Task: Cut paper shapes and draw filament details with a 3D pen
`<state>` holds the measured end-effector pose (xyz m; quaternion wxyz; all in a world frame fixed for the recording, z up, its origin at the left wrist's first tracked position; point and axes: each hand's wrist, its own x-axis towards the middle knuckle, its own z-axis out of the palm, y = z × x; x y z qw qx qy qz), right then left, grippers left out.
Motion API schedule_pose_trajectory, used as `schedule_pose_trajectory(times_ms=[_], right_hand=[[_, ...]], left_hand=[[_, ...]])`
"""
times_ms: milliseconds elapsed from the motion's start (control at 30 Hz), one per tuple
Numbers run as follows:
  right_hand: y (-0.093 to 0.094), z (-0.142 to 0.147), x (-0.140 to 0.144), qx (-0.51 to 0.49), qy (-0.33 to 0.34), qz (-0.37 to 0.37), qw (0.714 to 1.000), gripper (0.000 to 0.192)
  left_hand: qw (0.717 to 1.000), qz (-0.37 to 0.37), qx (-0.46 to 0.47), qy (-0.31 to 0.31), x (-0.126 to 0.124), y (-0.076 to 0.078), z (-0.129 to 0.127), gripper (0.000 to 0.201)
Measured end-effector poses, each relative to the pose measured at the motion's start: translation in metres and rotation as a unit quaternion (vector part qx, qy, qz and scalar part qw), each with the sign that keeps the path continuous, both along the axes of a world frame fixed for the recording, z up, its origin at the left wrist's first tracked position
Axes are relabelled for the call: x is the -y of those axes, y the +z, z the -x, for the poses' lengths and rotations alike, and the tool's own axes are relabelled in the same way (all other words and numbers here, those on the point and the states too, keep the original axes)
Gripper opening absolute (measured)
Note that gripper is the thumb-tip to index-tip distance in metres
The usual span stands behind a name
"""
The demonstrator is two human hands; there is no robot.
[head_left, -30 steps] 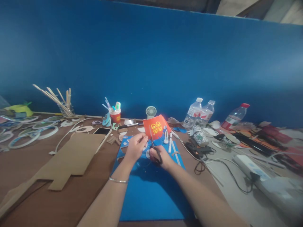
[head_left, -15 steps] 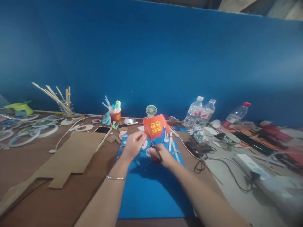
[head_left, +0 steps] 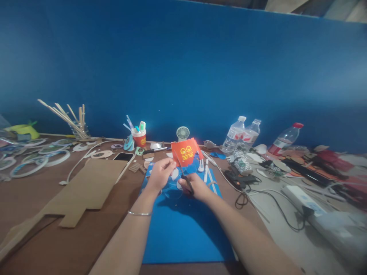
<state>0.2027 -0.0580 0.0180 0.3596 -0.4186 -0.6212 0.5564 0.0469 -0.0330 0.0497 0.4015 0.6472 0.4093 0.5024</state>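
My left hand (head_left: 161, 172) pinches the lower left corner of an orange-red paper piece (head_left: 185, 151) printed with yellow characters, held upright above a blue sheet (head_left: 183, 233). My right hand (head_left: 192, 185) grips black-handled scissors (head_left: 183, 173), whose blades point up into the paper's lower edge. A thin bracelet sits on my left wrist.
A large cardboard cutout (head_left: 83, 191) lies to the left on the brown table. A red cup of pens (head_left: 139, 136), a small fan (head_left: 182, 133), a phone (head_left: 124, 157), water bottles (head_left: 235, 135), a glue gun (head_left: 239, 177), cables and a power strip (head_left: 301, 196) lie around. White rings (head_left: 37, 160) lie at far left.
The paper piece and both hands have shifted slightly up and left in view, and the scissors have worked further along the paper's lower edge.
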Motion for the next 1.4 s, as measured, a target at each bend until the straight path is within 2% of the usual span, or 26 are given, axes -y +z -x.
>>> schedule_pose_trajectory(times_ms=[233,533,1067,1400], right_hand=[[-0.004,-0.003,-0.006,0.009,-0.002,-0.006,1.000,0.054],[-0.007,-0.005,-0.013,0.041,-0.050,-0.021,0.998,0.051],[-0.002,-0.005,-0.010,0.061,-0.038,-0.018,0.997,0.051],[-0.003,-0.004,-0.009,0.053,-0.075,-0.011,0.996,0.049]], left_hand=[[0.998,0.034,0.002,-0.052,0.001,-0.002,-0.007,0.030],[0.997,0.057,0.029,-0.040,-0.005,-0.012,-0.013,0.027],[0.995,0.078,0.057,-0.040,-0.003,-0.014,-0.015,0.026],[0.997,0.056,0.056,-0.010,-0.007,-0.016,-0.012,0.027]])
